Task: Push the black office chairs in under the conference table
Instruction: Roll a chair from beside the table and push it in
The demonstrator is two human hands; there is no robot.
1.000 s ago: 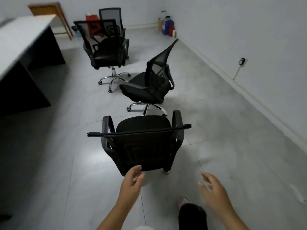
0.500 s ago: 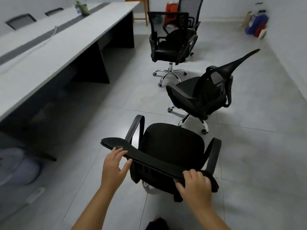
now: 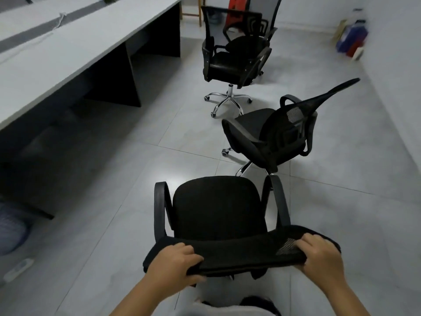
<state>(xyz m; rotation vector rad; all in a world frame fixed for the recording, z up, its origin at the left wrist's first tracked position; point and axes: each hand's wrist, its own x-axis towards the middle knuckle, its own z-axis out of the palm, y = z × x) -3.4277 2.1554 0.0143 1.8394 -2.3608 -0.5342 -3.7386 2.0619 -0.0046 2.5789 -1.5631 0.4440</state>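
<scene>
I have one view only, from a wide-angle camera worn on the head, facing forward and steeply down. It sits closest to the hands at the bottom edge and the nearest chair just past them. The floor fills the middle, the surface runs along the upper left, and the wall closes the right. Straight lines bow toward the frame edges.

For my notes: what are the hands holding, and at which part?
Both the left hand and right hand grip the nearest black chair by its backrest's top edge.
</scene>
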